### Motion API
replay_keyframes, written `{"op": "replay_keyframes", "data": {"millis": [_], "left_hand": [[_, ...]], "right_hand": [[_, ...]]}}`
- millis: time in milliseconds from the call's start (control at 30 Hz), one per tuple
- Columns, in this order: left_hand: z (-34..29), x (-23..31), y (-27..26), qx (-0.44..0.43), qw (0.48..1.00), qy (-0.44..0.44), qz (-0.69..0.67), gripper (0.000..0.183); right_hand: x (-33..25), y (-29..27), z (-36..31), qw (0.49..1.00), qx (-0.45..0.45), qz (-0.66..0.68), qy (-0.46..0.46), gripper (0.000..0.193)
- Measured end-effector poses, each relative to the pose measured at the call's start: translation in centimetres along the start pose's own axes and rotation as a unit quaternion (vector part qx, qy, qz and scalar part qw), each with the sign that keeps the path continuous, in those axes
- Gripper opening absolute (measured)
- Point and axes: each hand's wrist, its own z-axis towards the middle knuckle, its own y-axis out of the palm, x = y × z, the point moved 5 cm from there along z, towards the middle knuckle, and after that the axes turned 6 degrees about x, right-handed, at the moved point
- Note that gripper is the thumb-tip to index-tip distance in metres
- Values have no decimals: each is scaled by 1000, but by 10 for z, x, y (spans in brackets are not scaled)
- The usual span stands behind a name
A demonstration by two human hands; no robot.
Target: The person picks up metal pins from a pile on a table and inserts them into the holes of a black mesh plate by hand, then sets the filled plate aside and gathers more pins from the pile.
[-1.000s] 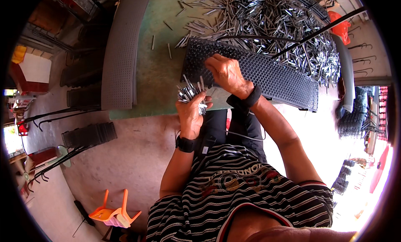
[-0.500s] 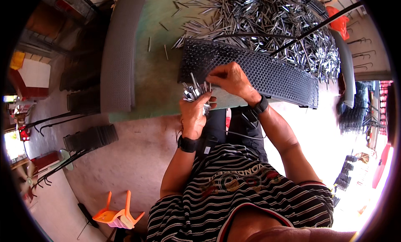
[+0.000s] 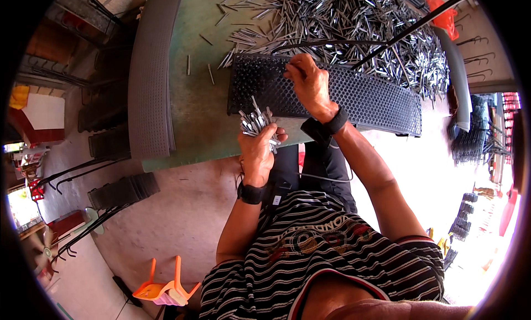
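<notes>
A bunch of short metal strips [image 3: 255,120] sticks up out of my left hand [image 3: 258,148], whose fingers are wrapped round it near the table's front edge. My right hand [image 3: 311,88] is over the black perforated tray [image 3: 365,96], up and to the right of the bunch. Its thumb and fingers are pinched together at the tray's surface. What they hold, if anything, is too small to make out. The tray's left end looks filled with small dark pieces, while rows of round holes show across the rest.
Behind the tray a large heap of loose metal strips [image 3: 343,21] covers the table [image 3: 193,110]. A stack of grey perforated sheets [image 3: 152,82] lies along the left edge. A black rod [image 3: 415,30] slants over the heap. An orange stool [image 3: 166,287] stands on the floor behind me at left.
My right hand has moved from beside the bunch up onto the tray. The left hand keeps hold of the strips in nearly the same place. The whole view has shifted slightly.
</notes>
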Motion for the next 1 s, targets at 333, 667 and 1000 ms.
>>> {"op": "replay_keyframes", "data": {"millis": [333,667,1000], "left_hand": [[-5,7,0,10,1000,9,13,17],[-6,-10,15,-59,997,-24,45,18],[-2,-13,8,-32,999,-26,35,18]], "right_hand": [[-14,7,3,962,-28,-189,-196,11],[-12,5,-14,947,-229,102,200,13],[1,-17,3,997,27,51,54,8]]}}
